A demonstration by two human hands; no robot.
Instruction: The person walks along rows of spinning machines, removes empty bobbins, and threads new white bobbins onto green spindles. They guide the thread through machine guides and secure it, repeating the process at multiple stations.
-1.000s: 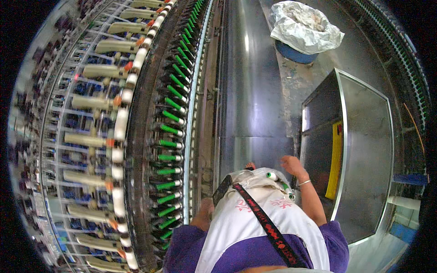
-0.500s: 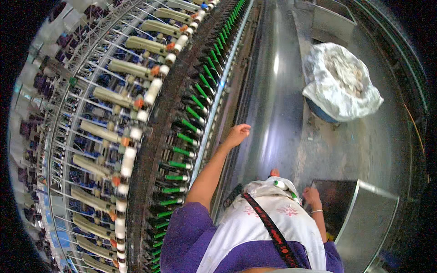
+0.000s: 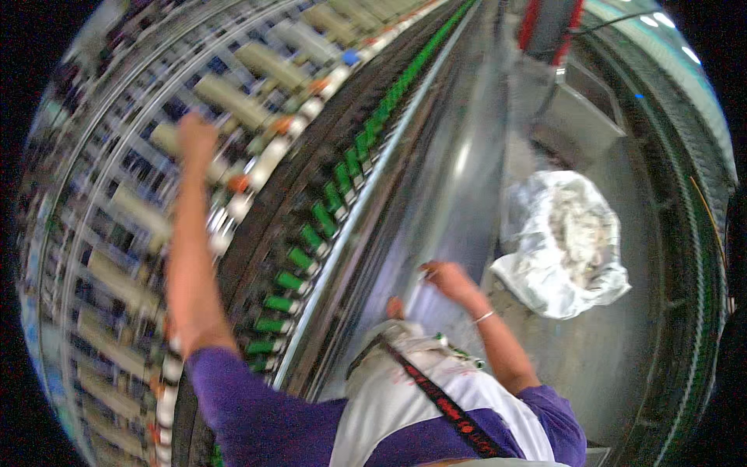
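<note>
My left hand (image 3: 198, 138) is stretched out over the spinning machine at one of the pale lever arms (image 3: 167, 140). It is blurred, so I cannot make out whether its fingers grip the lever. Below that lever sit white rollers (image 3: 268, 159) and orange end pieces (image 3: 238, 183). My right hand (image 3: 451, 282), with a white band at the wrist, is held in front of my apron. Its fingers are bent together around a small whitish thing that is too blurred to name. A row of green bobbins (image 3: 302, 258) runs between my two hands, along the machine's side.
A white sack (image 3: 523, 272) with pale fluffy fibre in it stands on the floor to the right. Beyond it are a metal bin (image 3: 591, 97) and a red-edged grey post (image 3: 548, 31). A pale rail (image 3: 366, 183) borders the bobbins. My apron (image 3: 459, 381) bulges in front.
My left hand has moved left and up, from beside the rail onto the lever arms. The right hand has come up and left from beside the metal box. The whole view has shifted.
</note>
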